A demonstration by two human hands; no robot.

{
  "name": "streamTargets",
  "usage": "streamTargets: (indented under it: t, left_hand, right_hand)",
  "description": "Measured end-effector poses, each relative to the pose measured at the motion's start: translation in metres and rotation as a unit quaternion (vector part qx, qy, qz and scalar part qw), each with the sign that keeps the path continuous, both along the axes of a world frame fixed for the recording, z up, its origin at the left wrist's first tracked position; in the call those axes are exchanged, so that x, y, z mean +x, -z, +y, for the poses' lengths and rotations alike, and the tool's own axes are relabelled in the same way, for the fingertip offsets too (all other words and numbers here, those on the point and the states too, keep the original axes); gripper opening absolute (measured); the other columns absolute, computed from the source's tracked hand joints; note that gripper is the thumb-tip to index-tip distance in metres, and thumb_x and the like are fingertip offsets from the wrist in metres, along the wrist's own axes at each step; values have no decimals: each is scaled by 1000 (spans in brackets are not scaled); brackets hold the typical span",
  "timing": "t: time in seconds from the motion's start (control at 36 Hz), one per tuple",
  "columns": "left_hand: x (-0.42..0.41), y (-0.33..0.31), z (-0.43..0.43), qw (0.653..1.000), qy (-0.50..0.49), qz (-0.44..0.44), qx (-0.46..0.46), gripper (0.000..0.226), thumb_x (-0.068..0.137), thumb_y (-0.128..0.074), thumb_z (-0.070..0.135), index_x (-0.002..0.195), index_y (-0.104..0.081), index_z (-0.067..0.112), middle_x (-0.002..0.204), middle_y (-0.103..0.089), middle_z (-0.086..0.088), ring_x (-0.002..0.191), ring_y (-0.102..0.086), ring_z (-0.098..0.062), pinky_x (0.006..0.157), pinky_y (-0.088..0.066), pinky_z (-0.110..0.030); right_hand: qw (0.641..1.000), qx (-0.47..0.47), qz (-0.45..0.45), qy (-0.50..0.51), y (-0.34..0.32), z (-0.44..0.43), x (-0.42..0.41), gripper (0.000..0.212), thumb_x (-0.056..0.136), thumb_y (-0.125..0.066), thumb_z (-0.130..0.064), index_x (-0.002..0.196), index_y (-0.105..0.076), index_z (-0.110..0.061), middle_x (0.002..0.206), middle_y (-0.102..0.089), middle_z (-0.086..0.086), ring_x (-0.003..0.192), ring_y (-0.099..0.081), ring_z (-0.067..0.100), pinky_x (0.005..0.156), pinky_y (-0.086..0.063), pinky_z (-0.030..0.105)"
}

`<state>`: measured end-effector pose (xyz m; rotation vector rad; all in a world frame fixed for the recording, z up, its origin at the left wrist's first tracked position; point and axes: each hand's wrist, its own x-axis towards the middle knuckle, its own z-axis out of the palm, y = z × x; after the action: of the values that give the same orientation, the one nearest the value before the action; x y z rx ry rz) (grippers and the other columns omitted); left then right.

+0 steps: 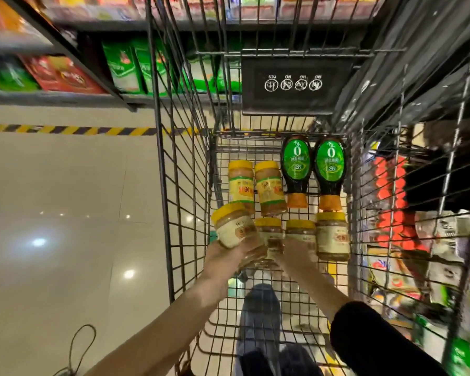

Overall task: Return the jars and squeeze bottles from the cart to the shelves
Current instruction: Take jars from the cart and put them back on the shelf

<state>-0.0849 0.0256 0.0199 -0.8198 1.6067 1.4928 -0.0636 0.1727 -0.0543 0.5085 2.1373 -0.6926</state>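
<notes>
Inside the wire cart (190, 185) lie several yellow-lidded jars and two dark squeeze bottles with green labels (295, 169) (330, 172). My left hand (228, 256) is shut on one jar (232, 226), lifted slightly near the cart's left wall. My right hand (293, 256) grips another jar (300, 232) lying on the cart floor. Between them lies a jar (269, 234), partly hidden. A further jar (332, 236) rests at the right. Two more jars (241, 183) (269, 187) lie behind.
Shelves (65, 96) with green and red packages run along the upper left. More packaged goods fill shelves on the right beyond the cart wall. A black-and-yellow striped line (65, 129) crosses the pale tile floor. A black cart sign (293, 85) hangs ahead.
</notes>
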Motion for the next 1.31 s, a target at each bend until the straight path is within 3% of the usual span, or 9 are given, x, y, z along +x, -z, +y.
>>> streamTargets:
  t: [0.17, 0.36, 0.53, 0.67, 0.78, 0.92, 1.14, 1.25, 1.31]
  left_hand:
    - [-3, -31, -5, 999, 38, -30, 19, 66, 49, -86, 47, 107, -65, 25, 94, -75, 2, 97, -69, -18, 101, -44, -42]
    - [-5, -53, -6, 998, 47, -49, -4, 49, 47, -78, 46, 90, -60, 31, 80, -74, 12, 91, -66, -8, 84, -47, -26]
    - [-7, -59, -10, 995, 92, -42, -12, 76, 43, -77, 58, 112, -61, 32, 106, -71, 8, 105, -62, -11, 99, -40, -33]
    - [-9, -70, -10, 994, 98, -33, -18, 51, 51, -74, 47, 99, -61, 36, 99, -71, 10, 100, -62, -8, 80, -41, -21]
    - [-10, -81, -13, 995, 99, -17, -19, 49, 48, -75, 47, 94, -60, 35, 92, -70, 12, 97, -61, -7, 73, -40, -20]
    - [-16, -97, -16, 991, 128, 10, -29, 73, 49, -78, 46, 115, -59, 22, 100, -72, 4, 100, -63, -14, 98, -42, -34]
    - [-31, -138, 0, 968, 223, 114, -29, 55, 57, -82, 39, 107, -62, 27, 88, -75, 14, 86, -67, 4, 74, -47, -19]
    - [-30, -160, 26, 938, 293, 185, -5, 65, 56, -86, 45, 113, -62, 27, 96, -74, 15, 93, -67, 1, 91, -48, -24]
    - [-24, -172, 45, 926, 310, 215, 6, 47, 62, -85, 36, 102, -62, 28, 81, -73, 19, 82, -67, 7, 73, -50, -10]
  right_hand:
    - [1000, 11, -10, 11, 6, -11, -6, 12, 89, -57, -18, 82, -54, -9, 82, -51, 1, 88, -50, 18, 73, -37, 23]
    - [979, -110, -19, 169, 14, -21, -8, 13, 96, -38, -1, 85, -41, -6, 70, -35, -3, 62, -36, 7, 57, -35, 19]
    - [956, -114, -19, 269, 26, -25, -8, 11, 87, -47, 7, 85, -54, 0, 78, -50, 6, 88, -53, 24, 89, -48, 38]
    - [951, -162, -56, 256, 24, -17, -8, 21, 77, -71, -6, 69, -55, -16, 65, -55, -4, 59, -57, 6, 53, -47, 18]
    - [940, -171, -65, 287, 7, -9, -5, 30, 70, -79, -18, 96, -67, -7, 73, -63, -5, 58, -61, 2, 46, -48, 11]
    - [925, -212, -28, 314, -35, 13, 1, 38, 61, -86, -18, 93, -66, -15, 81, -68, -7, 57, -59, -8, 44, -40, 4]
    - [901, -205, 109, 366, -115, 69, 17, 94, 25, -92, -49, 108, -67, -14, 101, -72, 1, 94, -67, 18, 86, -55, 32]
    - [865, -219, 203, 403, -175, 100, 46, 54, 45, -93, -20, 94, -72, -11, 87, -75, 1, 64, -66, 1, 63, -54, 20]
    - [842, -230, 257, 415, -209, 110, 68, 46, 52, -90, -9, 94, -72, -9, 80, -74, -3, 66, -66, 1, 64, -53, 18]
